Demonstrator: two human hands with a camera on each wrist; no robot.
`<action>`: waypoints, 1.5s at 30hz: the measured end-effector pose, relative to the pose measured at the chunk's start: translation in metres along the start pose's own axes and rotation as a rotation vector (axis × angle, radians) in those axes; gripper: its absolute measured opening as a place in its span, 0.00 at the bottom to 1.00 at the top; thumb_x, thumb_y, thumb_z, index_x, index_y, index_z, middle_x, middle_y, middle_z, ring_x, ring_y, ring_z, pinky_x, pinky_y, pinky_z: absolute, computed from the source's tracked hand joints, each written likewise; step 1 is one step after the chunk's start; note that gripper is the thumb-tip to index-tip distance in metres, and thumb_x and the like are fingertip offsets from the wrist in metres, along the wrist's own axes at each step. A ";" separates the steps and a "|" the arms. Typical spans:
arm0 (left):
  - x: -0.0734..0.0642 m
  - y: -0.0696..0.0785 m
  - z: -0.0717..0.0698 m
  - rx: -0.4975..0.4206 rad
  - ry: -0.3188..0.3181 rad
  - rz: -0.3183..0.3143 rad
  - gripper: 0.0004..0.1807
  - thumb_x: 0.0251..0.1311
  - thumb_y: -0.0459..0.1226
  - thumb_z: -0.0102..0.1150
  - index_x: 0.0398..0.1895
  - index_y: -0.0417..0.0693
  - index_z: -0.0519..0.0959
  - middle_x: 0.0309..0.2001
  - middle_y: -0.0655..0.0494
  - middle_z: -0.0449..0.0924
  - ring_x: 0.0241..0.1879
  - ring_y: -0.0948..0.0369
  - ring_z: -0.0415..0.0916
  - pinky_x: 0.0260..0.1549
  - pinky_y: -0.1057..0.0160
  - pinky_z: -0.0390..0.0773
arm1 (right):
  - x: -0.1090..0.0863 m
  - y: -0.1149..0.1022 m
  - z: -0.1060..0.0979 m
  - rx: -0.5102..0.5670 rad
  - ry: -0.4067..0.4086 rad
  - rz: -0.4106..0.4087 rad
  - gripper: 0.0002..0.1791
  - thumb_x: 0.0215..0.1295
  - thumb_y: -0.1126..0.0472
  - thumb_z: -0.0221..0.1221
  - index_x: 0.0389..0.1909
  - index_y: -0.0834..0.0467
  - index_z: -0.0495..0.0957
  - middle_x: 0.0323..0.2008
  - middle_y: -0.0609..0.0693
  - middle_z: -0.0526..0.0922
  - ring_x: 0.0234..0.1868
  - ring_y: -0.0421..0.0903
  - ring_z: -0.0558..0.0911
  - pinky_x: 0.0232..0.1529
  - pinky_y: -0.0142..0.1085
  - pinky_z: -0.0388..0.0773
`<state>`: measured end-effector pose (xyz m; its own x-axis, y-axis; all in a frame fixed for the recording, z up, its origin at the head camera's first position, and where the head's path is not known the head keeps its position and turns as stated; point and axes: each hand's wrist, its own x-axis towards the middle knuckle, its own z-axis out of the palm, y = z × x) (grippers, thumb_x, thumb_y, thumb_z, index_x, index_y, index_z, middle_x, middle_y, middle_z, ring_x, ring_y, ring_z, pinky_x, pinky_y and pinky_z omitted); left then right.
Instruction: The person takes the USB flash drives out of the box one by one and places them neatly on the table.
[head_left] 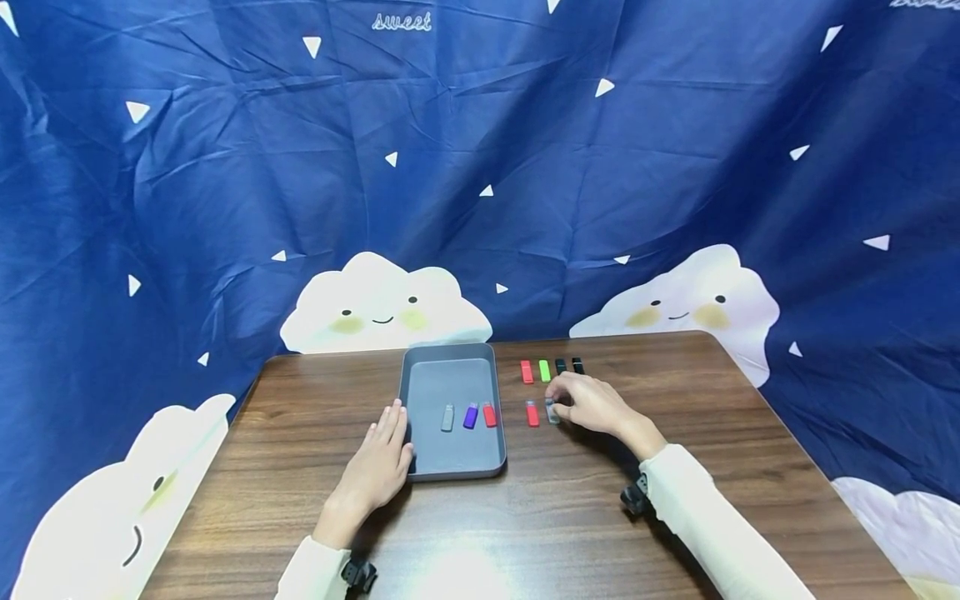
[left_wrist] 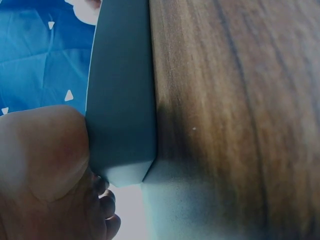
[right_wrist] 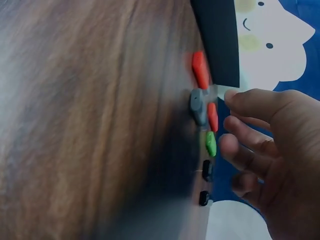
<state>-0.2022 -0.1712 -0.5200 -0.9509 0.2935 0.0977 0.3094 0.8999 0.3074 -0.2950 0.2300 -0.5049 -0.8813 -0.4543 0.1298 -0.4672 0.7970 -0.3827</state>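
My left hand (head_left: 378, 458) lies along the left wall of a grey tray (head_left: 450, 457), fingers straight; the left wrist view shows its thumb side against the tray's outer wall (left_wrist: 122, 90). Inside the tray are a grey USB stick (head_left: 447, 418), a purple one (head_left: 470, 417) and a red one (head_left: 490, 415). Right of the tray, my right hand (head_left: 596, 406) reaches over a grey USB stick (head_left: 552, 412) on the table. In the right wrist view, thumb and fingers are bent and spread apart, close to that grey stick (right_wrist: 197, 106). A red USB stick (head_left: 532, 414) lies just left of it.
Behind the right hand, a row on the wooden table (head_left: 315, 433) holds a red USB stick (head_left: 527, 372), a green one (head_left: 545, 371) and two black ones (head_left: 561, 366). A blue curtain (head_left: 525, 150) with clouds hangs past the table's far edge.
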 end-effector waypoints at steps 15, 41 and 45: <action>-0.001 0.002 -0.001 -0.002 -0.017 -0.010 0.33 0.82 0.39 0.46 0.82 0.27 0.56 0.85 0.33 0.50 0.84 0.39 0.51 0.82 0.39 0.57 | 0.017 -0.033 -0.014 0.010 0.040 -0.072 0.02 0.71 0.55 0.68 0.37 0.46 0.85 0.28 0.35 0.81 0.30 0.34 0.77 0.30 0.35 0.75; 0.000 0.000 0.000 -0.008 0.000 -0.008 0.33 0.82 0.39 0.46 0.82 0.28 0.57 0.85 0.34 0.51 0.84 0.39 0.51 0.81 0.38 0.58 | 0.061 -0.087 -0.017 -0.167 -0.047 -0.206 0.01 0.70 0.54 0.67 0.37 0.43 0.86 0.37 0.37 0.86 0.31 0.38 0.79 0.31 0.38 0.78; 0.000 0.000 0.000 -0.007 -0.005 -0.008 0.33 0.82 0.39 0.46 0.82 0.28 0.56 0.85 0.34 0.51 0.84 0.39 0.52 0.81 0.37 0.58 | 0.065 -0.096 -0.016 -0.174 -0.061 -0.235 0.02 0.71 0.54 0.66 0.37 0.43 0.86 0.37 0.37 0.86 0.32 0.38 0.81 0.30 0.38 0.79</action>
<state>-0.2021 -0.1709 -0.5198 -0.9533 0.2882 0.0907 0.3020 0.8998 0.3148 -0.3087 0.1296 -0.4453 -0.7439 -0.6536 0.1394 -0.6680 0.7207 -0.1857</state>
